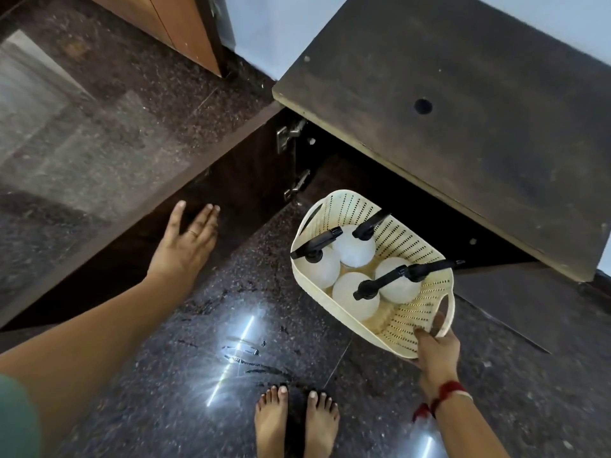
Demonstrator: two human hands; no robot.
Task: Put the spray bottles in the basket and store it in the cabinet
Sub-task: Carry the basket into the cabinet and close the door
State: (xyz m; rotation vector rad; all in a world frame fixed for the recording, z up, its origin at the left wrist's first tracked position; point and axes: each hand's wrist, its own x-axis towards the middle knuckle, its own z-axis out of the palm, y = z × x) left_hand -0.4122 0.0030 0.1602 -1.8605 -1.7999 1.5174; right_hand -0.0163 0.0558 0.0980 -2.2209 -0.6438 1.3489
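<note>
A cream perforated basket hangs above the dark floor, its far end at the open cabinet under the counter. Inside it stand several white spray bottles with black trigger heads. My right hand is shut on the basket's near handle and rim. My left hand is open with fingers spread, against the dark cabinet front below the left counter edge, apart from the basket.
The open cabinet door swings out over the basket on the right, with hinges at the corner. A granite counter runs along the left. My bare feet stand on the glossy speckled floor.
</note>
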